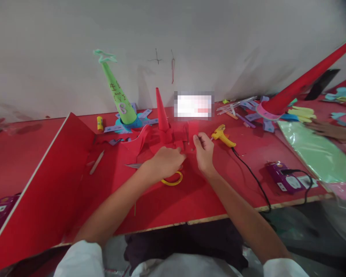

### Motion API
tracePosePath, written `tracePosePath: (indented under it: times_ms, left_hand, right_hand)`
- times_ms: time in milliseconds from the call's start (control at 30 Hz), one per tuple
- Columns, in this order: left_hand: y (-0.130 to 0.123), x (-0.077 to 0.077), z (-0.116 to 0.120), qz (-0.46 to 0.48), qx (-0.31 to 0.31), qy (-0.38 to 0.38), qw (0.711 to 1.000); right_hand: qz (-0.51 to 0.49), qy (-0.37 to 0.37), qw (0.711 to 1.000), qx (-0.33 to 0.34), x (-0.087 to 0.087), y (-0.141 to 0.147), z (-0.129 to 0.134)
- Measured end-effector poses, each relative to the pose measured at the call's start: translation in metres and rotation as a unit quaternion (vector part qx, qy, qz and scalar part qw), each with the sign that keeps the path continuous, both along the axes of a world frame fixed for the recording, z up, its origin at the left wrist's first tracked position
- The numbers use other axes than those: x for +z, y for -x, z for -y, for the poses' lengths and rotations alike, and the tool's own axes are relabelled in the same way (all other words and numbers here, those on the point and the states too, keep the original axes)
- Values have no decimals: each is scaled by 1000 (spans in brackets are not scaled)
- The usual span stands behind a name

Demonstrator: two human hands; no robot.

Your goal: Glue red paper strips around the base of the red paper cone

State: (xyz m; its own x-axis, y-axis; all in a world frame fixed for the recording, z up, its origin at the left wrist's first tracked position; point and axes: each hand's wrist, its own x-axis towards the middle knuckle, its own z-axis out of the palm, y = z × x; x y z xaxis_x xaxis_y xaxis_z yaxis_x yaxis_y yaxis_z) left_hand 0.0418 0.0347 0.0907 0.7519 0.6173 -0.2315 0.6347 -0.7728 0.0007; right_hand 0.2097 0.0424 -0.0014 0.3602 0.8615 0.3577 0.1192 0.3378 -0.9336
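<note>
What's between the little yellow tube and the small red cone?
In the head view, the green cone, with its blue base, stands between the yellow tube and the small red cone.

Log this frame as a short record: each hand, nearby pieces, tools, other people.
Left hand: low over the red pieces; grip hidden
Right hand: pinching an upright red piece between thumb and fingers
Just beyond the hands: small red cone, standing
Scissors: on the table, partly hidden by the left hand and forearm
Glue gun: yellow, lying right of the right hand
Farther back, left: green cone with writing
Other people: one hand at the far right, by a green sheet
</note>
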Motion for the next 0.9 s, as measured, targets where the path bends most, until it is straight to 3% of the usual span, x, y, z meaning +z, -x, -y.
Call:
tracePosePath:
  times_ms: [133,267,433,633,733,900]
  left_hand:
    - [-11,-24,-1,26,-23,-54,998]
    - [-13,-33,-14,8,-17,-42,999]
    - [-16,-44,-30,69,53,-110,990]
    - [-14,-67,-40,80,55,-67,993]
    - [-15,-70,-42,71,62,-70,993]
    - [-18,-61,-37,51,56,-65,995]
  right_hand:
    - [-7,-8,1000,-18,-3,-2,-3]
    - [-14,-7,1000,-17,-1,-3,-3]
    - [-12,-1,1000,-10,6,-1,-2]
    - [-27,10,1000,0,7,0,-2]
    - [-27,11,1000,4,6,0,-2]
    - [-34,26,999,13,0,-1,-5]
